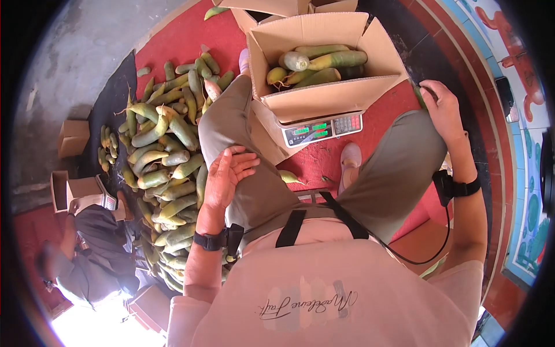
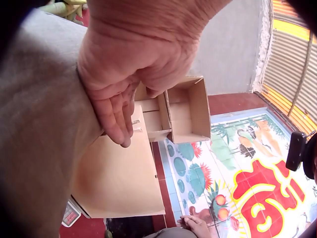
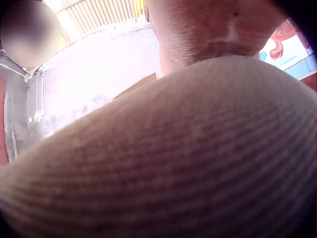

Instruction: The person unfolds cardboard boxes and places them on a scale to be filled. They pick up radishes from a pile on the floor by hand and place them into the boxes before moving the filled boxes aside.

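My left hand (image 1: 231, 170) lies palm up over the left thigh, its fingers loosely bent and empty. The left wrist view shows the same hand (image 2: 116, 84) with fingers hanging beside the trouser leg (image 2: 39, 119). On the right knee rests my right hand (image 1: 444, 110); a bit of something green shows by its fingertips, and I cannot tell whether they touch. Between the knees and further forward, an open carton (image 1: 329, 104) holds several green radishes (image 1: 341, 59) on a scale (image 1: 321, 132) with lit digits. In the right wrist view, the trouser leg hides the fingers of the right hand (image 3: 213, 29).
A big heap of green radishes (image 1: 173, 156) covers the floor at the left. Another person (image 1: 98, 254) sits at the lower left near a small carton (image 1: 87, 191). More cartons (image 1: 277, 6) stand beyond the scale. One radish (image 1: 290, 177) lies on the red mat (image 1: 378, 115).
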Tool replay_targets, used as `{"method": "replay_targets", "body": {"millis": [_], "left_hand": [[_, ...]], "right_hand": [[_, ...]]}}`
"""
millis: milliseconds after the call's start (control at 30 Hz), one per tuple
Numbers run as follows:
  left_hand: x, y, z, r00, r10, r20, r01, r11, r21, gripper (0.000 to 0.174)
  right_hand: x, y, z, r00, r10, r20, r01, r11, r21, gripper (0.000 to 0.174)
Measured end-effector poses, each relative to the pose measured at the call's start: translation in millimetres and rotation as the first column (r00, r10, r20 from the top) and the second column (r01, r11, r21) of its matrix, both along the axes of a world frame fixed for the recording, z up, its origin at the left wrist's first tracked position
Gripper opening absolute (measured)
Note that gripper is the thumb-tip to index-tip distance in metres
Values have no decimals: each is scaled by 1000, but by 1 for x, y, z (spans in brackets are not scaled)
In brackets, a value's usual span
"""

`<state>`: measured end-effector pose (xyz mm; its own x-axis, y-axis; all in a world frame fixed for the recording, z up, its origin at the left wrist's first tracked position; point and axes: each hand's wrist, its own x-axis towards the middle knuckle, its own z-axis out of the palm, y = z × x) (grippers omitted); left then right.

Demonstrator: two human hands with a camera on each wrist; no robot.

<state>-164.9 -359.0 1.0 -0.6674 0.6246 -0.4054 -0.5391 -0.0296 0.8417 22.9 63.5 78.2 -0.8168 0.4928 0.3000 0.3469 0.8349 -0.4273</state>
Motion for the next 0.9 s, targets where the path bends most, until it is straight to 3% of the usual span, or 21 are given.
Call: {"method": "replay_targets", "body": {"millis": [467,633,700,900], "left_hand": [[-1,0,-1,1000,29,12,-29,999,-26,43],[1,-1,2,1000,3,8,-3,1000,9,43],[0,-3,1,1000,-11,26,10,1000,29,42],[0,-5,0,999,0,43,-2,999,40,41]], "right_hand": [[2,2,-2,1000,6,11,-7,999,49,16],[1,0,-1,999,-23,47,25,998,-51,16],[2,5,-4,1000,-3,30,2,1000,9,16],[0,5,-5,998,-27,64,29,999,-32,19]]}}
